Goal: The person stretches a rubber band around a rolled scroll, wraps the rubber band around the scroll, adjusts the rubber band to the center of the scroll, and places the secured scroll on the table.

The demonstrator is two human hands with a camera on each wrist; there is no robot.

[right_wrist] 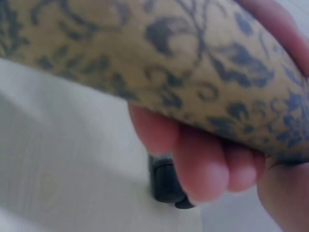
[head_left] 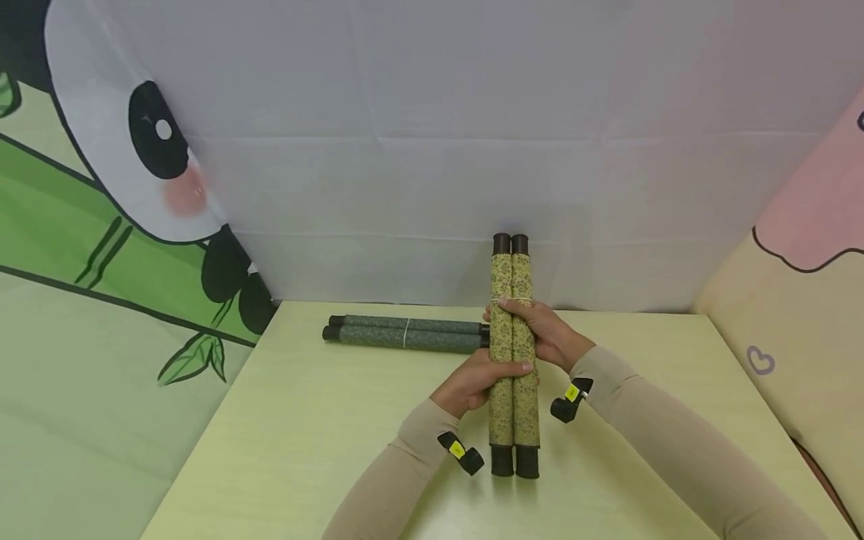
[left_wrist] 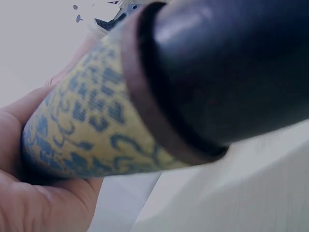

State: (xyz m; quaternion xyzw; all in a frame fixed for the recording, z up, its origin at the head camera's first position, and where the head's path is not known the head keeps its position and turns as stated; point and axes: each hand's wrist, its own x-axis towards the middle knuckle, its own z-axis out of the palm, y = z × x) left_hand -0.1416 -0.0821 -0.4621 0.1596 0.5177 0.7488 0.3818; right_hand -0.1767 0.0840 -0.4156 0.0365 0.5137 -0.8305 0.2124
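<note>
Both hands hold a yellow pair of scrolls (head_left: 501, 409) with a dark floral pattern and dark end knobs, upright in the head view and bound by a thin pale band near the upper part. My left hand (head_left: 478, 379) grips the pair around the middle, thumb across the front. Higher up, my right hand (head_left: 547, 334) grips it from the right side, thumb near the band. In the left wrist view a dark end knob (left_wrist: 231, 67) fills the right side. The right wrist view shows curled fingers (right_wrist: 200, 162) under the patterned roll (right_wrist: 174, 63).
A green pair of scrolls (head_left: 412, 337), tied with a white band, lies crosswise at the back of the pale table (head_left: 304, 420), its right end behind the yellow pair. A white cloth backdrop (head_left: 432, 187) rises behind, with printed cloth at both sides.
</note>
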